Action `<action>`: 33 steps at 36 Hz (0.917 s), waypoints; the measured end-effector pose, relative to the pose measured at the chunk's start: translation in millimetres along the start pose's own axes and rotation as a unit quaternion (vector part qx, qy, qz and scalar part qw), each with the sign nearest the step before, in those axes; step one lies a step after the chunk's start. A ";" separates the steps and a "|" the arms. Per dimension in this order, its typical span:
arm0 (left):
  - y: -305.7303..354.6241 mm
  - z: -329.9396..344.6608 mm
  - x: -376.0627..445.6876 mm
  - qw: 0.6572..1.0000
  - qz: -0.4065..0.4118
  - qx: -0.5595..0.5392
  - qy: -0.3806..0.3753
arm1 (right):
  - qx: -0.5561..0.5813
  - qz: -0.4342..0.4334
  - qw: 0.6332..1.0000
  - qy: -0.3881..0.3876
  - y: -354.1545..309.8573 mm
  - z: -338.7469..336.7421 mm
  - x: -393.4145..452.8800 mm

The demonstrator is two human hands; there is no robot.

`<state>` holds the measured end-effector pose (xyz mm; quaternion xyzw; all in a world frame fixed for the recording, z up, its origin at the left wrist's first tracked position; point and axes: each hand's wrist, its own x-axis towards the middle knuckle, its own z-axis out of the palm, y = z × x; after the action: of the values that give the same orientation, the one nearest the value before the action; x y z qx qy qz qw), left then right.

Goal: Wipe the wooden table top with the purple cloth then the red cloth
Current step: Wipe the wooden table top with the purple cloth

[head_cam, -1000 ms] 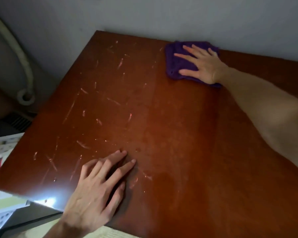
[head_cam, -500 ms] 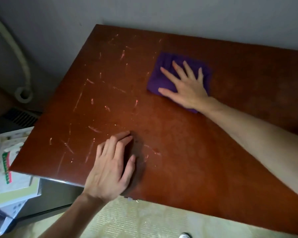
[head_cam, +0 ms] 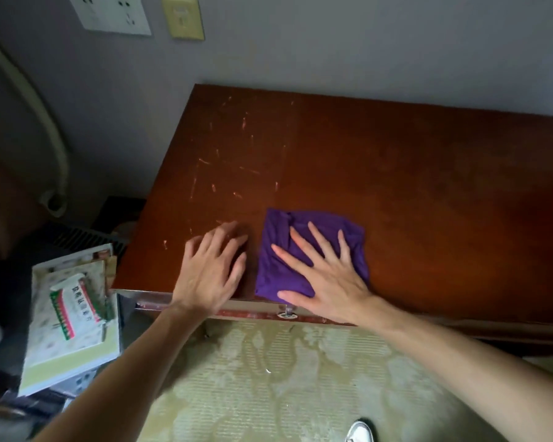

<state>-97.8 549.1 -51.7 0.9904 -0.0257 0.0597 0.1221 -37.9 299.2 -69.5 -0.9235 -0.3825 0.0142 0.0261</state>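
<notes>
A folded purple cloth [head_cam: 278,250] lies on the dark wooden table top [head_cam: 412,186], close to its near edge. My right hand [head_cam: 329,275] presses flat on the cloth with its fingers spread. Just left of the cloth, my left hand [head_cam: 213,269] rests flat on the bare wood, fingers apart and holding nothing. Pale scratches mark the left part of the table top. No red cloth is in view.
A grey wall with sockets [head_cam: 109,14] stands behind the table. A stack of books and papers [head_cam: 74,317] sits low at the left beside a pale pipe [head_cam: 45,122]. Patterned cream flooring [head_cam: 284,378] and a white shoe [head_cam: 359,432] lie below the table edge.
My right hand has dragged the purple cloth from the far edge by the wall to the near edge. My left hand stayed on the wood, and the view pulled back.
</notes>
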 end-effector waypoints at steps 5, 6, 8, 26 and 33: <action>-44.4 -7.8 -2.9 0.995 0.024 0.039 -0.091 | -0.025 -0.132 0.990 -0.050 31.3 -8.8 31.5; -48.4 -7.5 -1.4 0.994 0.027 0.041 -0.097 | -0.030 -0.158 0.985 -0.058 39.8 -11.7 43.8; -52.7 -6.1 0.3 0.995 0.026 0.033 -0.093 | -0.035 -0.205 0.976 -0.072 56.4 -15.5 71.6; -52.6 -8.0 4.5 0.993 -0.024 -0.033 -0.109 | 0.013 -0.073 0.997 -0.031 198.5 -27.9 330.7; -56.8 -4.1 8.1 0.995 -0.015 -0.042 -0.085 | 0.064 0.063 0.996 0.000 214.3 -26.7 383.6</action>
<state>-86.6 604.8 -60.4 0.9861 -0.0233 -0.0278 0.1622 385.8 418.2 -58.0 -0.9422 -0.3217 0.0401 0.0845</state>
